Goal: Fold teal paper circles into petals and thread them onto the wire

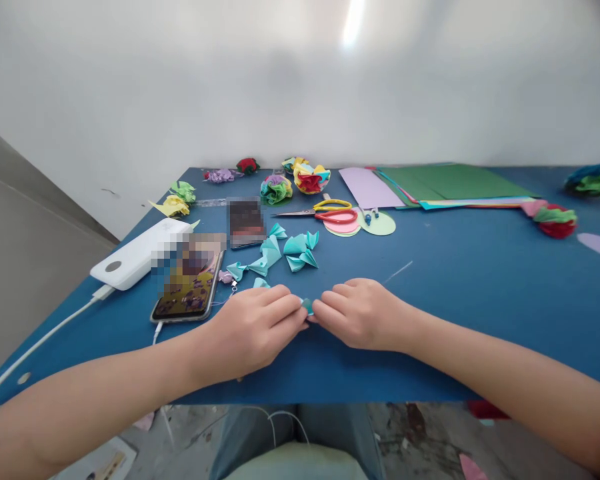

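Near the front of the blue table, a small piece of teal paper (307,306) is pinched between my two hands, mostly hidden by the fingers. My left hand (260,325) is closed on its left side. On its right side, my right hand (363,315) is closed with curled fingers. Just beyond my left hand lie several folded turquoise paper pieces (271,253), and a further cluster of folded turquoise paper (301,251) sits to their right.
A phone (190,287) and a white power bank (143,253) with cables lie at left. Behind are a dark phone (247,223), scissors (336,212), paper flowers (311,179) and round paper pieces (379,223). Green paper sheets (455,181) stack at back right; a red-green paper flower (555,221) lies nearby.
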`<action>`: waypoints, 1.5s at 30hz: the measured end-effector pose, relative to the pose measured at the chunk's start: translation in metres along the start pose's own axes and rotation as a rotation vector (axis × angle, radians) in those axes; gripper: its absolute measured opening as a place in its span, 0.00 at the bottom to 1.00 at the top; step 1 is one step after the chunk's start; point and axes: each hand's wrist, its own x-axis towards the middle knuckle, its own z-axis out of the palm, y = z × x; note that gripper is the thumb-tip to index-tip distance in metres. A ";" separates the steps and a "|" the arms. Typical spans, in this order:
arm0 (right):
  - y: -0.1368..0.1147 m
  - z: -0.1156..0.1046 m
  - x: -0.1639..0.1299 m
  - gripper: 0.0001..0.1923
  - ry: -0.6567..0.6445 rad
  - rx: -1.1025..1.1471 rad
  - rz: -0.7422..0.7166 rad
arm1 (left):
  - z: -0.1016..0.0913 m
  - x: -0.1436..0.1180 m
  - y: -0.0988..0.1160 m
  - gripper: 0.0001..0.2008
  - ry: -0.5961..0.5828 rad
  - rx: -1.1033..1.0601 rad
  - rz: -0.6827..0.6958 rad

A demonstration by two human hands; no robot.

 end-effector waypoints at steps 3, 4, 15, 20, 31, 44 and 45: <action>0.004 0.005 -0.002 0.10 0.040 0.019 0.033 | 0.003 0.000 -0.005 0.08 -0.047 -0.022 -0.055; 0.005 0.006 -0.003 0.08 0.050 0.024 0.033 | 0.004 0.000 -0.006 0.08 -0.047 -0.040 -0.075; 0.006 -0.003 -0.005 0.11 0.109 -0.028 -0.051 | 0.006 0.003 -0.001 0.07 -0.018 -0.128 -0.188; 0.005 -0.009 -0.004 0.10 0.163 0.019 0.001 | 0.007 0.000 -0.002 0.06 0.036 -0.117 -0.199; 0.000 -0.006 -0.004 0.10 0.259 0.177 0.161 | 0.004 0.003 -0.002 0.07 0.061 -0.079 -0.143; -0.001 -0.002 -0.003 0.06 0.173 0.459 0.324 | 0.004 0.002 0.000 0.06 0.025 -0.085 -0.153; -0.001 -0.002 -0.003 0.06 0.169 0.432 0.315 | 0.004 0.002 0.000 0.06 0.019 -0.084 -0.156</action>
